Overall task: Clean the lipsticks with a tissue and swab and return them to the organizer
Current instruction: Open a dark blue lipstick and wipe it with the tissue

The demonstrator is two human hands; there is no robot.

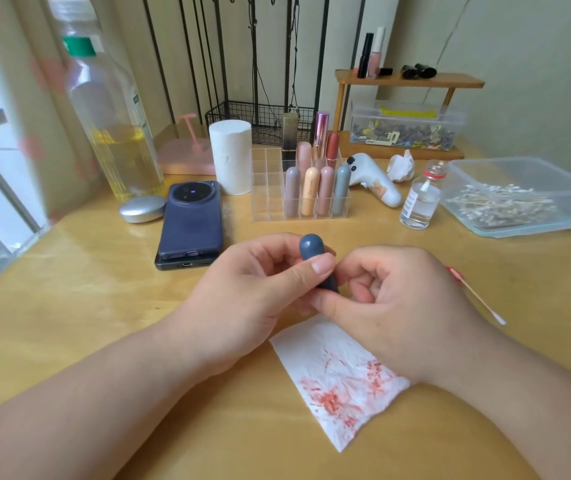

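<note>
Both hands hold one dark blue capsule-shaped lipstick above the wooden table. My left hand grips its upper part, thumb across the front. My right hand pinches its lower end. Below them lies a white tissue smeared with red marks. A used swab with a red tip lies on the table right of my right hand. The clear organizer stands behind, holding several lipsticks in its right-hand cells; its left cells look empty.
Two stacked phones and a silver case lie to the left. A tissue roll, a large bottle, a small glass bottle, a tub of swabs, a crumpled tissue and a white device stand around.
</note>
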